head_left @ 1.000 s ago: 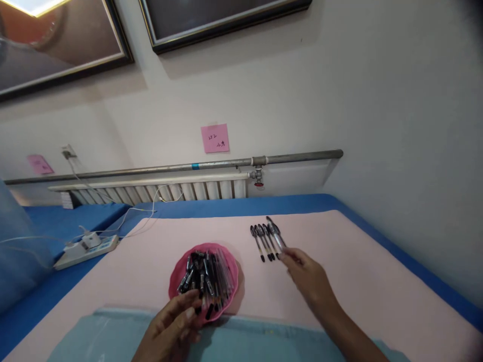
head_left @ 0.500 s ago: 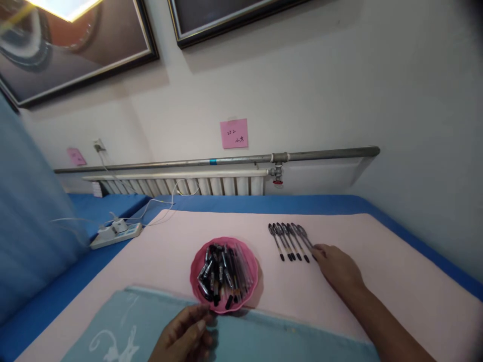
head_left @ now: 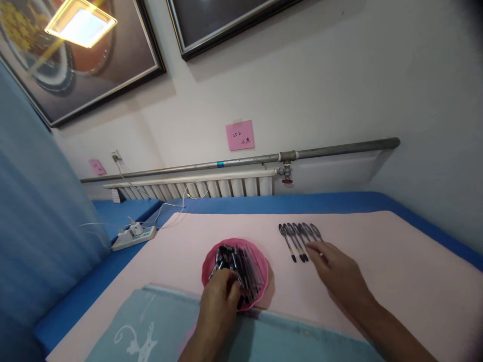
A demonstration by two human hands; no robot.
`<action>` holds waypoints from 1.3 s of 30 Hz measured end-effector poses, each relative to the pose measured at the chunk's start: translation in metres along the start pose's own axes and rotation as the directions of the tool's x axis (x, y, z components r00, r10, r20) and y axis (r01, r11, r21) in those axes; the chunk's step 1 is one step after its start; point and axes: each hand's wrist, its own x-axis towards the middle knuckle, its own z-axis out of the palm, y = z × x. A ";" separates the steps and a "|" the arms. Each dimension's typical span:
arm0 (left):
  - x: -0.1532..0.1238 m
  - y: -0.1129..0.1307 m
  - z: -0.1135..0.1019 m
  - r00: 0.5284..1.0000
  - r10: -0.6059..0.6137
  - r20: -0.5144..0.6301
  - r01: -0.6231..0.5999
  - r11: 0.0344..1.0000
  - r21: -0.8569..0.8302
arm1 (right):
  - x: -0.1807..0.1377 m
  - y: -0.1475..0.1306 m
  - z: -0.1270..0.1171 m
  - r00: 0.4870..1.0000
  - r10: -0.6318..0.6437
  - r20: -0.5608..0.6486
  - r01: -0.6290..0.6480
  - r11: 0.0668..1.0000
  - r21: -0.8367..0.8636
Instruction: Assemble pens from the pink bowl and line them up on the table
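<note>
On the wall behind the pink dish (head_left: pixel 266 275) hangs a pink sticky note (head_left: pixel 240 135) with handwriting: the top line looks like "252", and the second line is too small to read. A smaller pink note (head_left: pixel 97 166) sits far off to the dish's left, its writing illegible. No brand shows on anything else.

The dish is round and shallow, heaped with loose pens (head_left: pixel 243 259), black-capped with clear barrels, lying crisscross. It stands on a pale pink mat (head_left: pixel 381 241), and its near edge touches a teal cloth (head_left: pixel 151 327) printed with a white figure.

The left hand (head_left: pixel 221 301) reaches over the near rim of the dish, fingers curled down among the pens. Whether they pinch one I cannot tell.

To the right of the dish, and apart from it, a short row of matching pens (head_left: pixel 293 240) lies side by side, caps pointing away towards the wall. The right hand (head_left: pixel 337 274) rests palm down, fingers stretched loosely forward, gripping nothing. Its fingertips reach the near ends of the rightmost pens in the row.

Well to the left of the dish, a white power strip (head_left: pixel 134 237) lies on blue fabric.
</note>
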 end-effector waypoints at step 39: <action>0.043 0.000 0.017 0.997 -0.060 0.046 0.030 0.875 0.483 | -0.030 -0.049 0.015 0.807 0.285 0.517 -0.566 0.624 0.538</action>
